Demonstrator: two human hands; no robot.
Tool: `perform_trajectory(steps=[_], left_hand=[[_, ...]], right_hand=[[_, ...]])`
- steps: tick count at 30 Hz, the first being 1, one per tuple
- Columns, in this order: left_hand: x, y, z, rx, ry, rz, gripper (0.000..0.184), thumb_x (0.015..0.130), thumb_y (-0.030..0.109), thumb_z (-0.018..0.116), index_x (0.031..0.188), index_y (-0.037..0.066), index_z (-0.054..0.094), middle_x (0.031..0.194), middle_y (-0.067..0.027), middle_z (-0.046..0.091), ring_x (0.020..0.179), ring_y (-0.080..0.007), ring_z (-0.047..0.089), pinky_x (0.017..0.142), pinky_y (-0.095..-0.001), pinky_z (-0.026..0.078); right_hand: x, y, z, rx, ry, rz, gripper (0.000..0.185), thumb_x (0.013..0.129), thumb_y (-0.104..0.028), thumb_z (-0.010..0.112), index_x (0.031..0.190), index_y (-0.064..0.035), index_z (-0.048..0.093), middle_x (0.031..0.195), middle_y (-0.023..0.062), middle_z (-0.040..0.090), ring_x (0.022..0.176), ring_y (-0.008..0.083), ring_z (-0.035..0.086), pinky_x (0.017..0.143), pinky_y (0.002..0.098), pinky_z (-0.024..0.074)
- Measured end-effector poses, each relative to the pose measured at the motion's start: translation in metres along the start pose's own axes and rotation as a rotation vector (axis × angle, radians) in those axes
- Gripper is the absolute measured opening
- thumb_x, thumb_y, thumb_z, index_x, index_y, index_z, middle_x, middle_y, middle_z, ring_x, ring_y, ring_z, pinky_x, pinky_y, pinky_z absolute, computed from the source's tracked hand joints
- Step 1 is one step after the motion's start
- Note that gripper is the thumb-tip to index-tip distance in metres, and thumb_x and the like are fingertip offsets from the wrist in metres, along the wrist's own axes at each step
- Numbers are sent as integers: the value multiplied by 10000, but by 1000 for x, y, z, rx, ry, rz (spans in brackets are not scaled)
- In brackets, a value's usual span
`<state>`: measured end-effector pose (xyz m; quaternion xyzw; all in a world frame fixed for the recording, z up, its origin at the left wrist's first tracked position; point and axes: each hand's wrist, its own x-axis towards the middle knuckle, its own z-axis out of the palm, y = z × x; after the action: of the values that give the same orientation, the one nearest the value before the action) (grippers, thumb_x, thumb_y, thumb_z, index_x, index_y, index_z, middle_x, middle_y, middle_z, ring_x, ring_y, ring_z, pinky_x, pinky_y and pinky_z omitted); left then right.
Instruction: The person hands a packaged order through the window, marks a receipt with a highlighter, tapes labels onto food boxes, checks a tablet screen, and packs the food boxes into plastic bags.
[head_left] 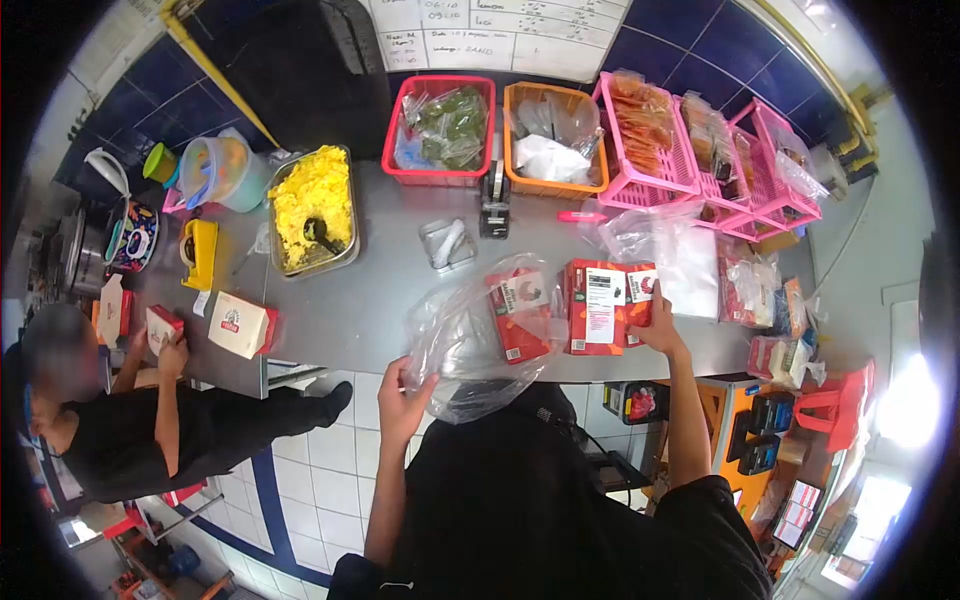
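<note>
My left hand (404, 402) grips the near left edge of a clear plastic bag (455, 345) lying on the steel counter. A red food box (522, 335) with a pale printed top sits inside the bag at its right side. Just right of it stand two more red boxes side by side: a box with a white printed label (598, 312) and a right-hand red box (640, 285). My right hand (658, 325) is closed around the right side of that last box, and its fingertips are partly hidden.
Behind are a red basket (440, 178), an orange basket (556, 185), pink baskets (640, 195), a tape dispenser (495, 205) and a tray of yellow food (350, 235). More plastic bags (690, 270) lie right. At left, a co-worker (130, 440) holds a box (163, 330).
</note>
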<state>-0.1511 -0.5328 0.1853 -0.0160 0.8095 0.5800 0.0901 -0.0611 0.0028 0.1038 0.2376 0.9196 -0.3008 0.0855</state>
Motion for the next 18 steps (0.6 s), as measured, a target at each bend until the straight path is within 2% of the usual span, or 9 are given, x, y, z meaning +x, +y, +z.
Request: perform_trajectory(steps=[1,3,5,7,9,11,12,16,18], left_hand=[[-2,-4,-4,5,6,-9,422,850,244,809,1125,-4,605,895,-74,641,782,-148,590,648,-294,483],[-2,-15,-12,385,14,159,505,795,232,846,1156,-5,583,913,-111,637,780,-208,606,650,-330,501],[-6,-28,-14,379,11,41,467,798,223,831,1124,3,578,928,-133,632,796,-240,600,683,-347,508],[-1,-49,-13,166,-112,-126,374,853,234,783,1093,32,579,959,-74,613,878,-158,582,716,-319,488],[1,-28,-10,-18,-94,-196,256,921,202,708,1058,50,554,974,-54,606,868,-147,581,726,-305,478],[5,-16,-3,-456,41,-254,202,969,137,658,1057,41,504,961,-38,595,900,-103,559,801,-275,458],[6,0,0,-483,96,-174,153,1004,120,614,1057,41,494,968,-26,576,908,-97,534,835,-260,438],[8,19,9,-307,212,-86,186,1003,134,627,1056,33,480,961,-28,542,912,-97,507,838,-255,429],[8,26,15,-296,250,-6,191,1003,133,628,1053,31,474,956,-25,511,908,-100,490,837,-254,425]], right_hand=[[-5,0,4,-51,72,3,1362,628,-400,870,1606,-83,-24,1439,308,339,1322,492,388,1107,543,367],[-8,-14,7,-99,128,-11,1329,626,-382,857,1610,-94,12,1424,300,358,1305,489,410,1090,546,384],[-15,-33,12,-207,247,104,1296,605,-389,857,1611,-137,80,1403,287,386,1259,483,457,1041,554,424],[-13,-29,10,-210,298,77,1247,598,-400,859,1605,-206,150,1348,280,447,1191,473,517,985,561,464],[-17,-35,-13,-201,313,99,1206,587,-388,869,1592,-281,211,1297,272,494,1157,467,544,963,554,481],[-30,-50,-45,-225,337,57,1160,584,-348,877,1572,-336,268,1248,265,530,1126,464,566,942,546,496],[-45,-90,-69,-236,337,119,1114,592,-290,871,1557,-354,317,1239,248,534,1130,450,561,964,537,487],[-88,-169,-130,-302,404,-74,1049,608,-233,851,1544,-298,381,1256,222,549,1171,407,557,1020,502,467],[-103,-209,-144,-10,152,-193,1017,611,-188,831,1537,-208,411,1310,198,552,1234,359,540,1077,455,436]])
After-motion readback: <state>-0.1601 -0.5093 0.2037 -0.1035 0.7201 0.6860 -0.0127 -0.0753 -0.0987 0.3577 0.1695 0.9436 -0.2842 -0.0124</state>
